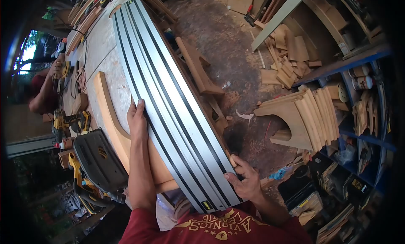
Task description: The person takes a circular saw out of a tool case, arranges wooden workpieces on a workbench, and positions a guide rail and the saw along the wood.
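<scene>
A long silver track saw guide rail (164, 88) with black strips runs from my body to the far end of the workbench. My left hand (137, 117) grips its left edge, fingertips at the rim. Nearer to me, my right hand (245, 178) holds the right edge, thumb on top and fingers curled over the side, partly hidden. Under the rail lies a curved wooden piece (110, 111), its near part covered by the rail. The rail's near end reaches my red shirt.
To the left are a cordless drill (69, 121), a dark case (99, 159) and a yellow power tool (82, 185). Another person's hand (57, 69) is on a sander at far left. Stacked curved wooden parts (299, 117) and a blue shelf (344, 64) stand right.
</scene>
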`<state>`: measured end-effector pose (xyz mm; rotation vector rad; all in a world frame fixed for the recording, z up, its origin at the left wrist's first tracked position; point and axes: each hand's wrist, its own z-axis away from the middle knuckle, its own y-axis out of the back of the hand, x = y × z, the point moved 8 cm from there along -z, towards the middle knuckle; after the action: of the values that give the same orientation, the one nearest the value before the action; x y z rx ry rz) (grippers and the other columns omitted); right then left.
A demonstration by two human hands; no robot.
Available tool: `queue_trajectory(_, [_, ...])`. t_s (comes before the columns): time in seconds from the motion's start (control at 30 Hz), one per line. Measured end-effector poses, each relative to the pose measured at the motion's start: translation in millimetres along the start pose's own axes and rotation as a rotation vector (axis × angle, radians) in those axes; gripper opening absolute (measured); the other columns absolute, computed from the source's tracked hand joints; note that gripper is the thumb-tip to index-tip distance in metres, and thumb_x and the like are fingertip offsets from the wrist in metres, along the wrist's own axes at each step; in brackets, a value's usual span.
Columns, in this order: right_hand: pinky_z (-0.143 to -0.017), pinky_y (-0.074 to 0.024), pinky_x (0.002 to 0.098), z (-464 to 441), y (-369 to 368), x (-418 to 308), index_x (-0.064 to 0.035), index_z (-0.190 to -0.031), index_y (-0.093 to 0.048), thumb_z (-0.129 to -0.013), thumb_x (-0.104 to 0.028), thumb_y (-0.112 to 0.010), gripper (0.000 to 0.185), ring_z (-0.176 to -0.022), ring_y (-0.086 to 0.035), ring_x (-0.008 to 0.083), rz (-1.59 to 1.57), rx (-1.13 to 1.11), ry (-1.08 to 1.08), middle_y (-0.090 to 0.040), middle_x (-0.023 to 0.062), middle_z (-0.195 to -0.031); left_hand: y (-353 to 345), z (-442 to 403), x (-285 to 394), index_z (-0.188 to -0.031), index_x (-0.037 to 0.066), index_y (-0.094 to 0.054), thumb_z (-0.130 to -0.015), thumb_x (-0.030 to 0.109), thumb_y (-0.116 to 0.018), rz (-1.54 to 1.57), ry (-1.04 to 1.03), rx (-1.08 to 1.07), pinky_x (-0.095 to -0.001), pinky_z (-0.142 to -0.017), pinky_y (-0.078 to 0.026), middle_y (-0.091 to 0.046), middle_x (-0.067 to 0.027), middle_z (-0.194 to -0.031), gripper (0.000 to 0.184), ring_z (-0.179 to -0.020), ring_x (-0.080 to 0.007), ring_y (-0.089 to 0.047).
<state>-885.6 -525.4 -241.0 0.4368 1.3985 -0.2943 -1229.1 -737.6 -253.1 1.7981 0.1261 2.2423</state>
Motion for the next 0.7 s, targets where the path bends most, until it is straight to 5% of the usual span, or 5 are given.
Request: queue_trajectory(0.7, [-0.062,-0.0489,0.027,-0.3,1.0,-1.4,0.0115,-0.133,-0.056,-0.088,-0.018,-0.082,0.06,-0.062,-0.057,0.0091,0.021,-0.001,0.013,-0.061,0.0057,-0.065,1.1,2.8,0.9,-0.142,-0.007,-0.049,-0.106,0.026,-0.056,0.01,-0.028,-0.01,-0.0302,-0.099,-0.049,-0.068,-0.0165,-0.124,0.049,-0.109,-0.0176,-0.065])
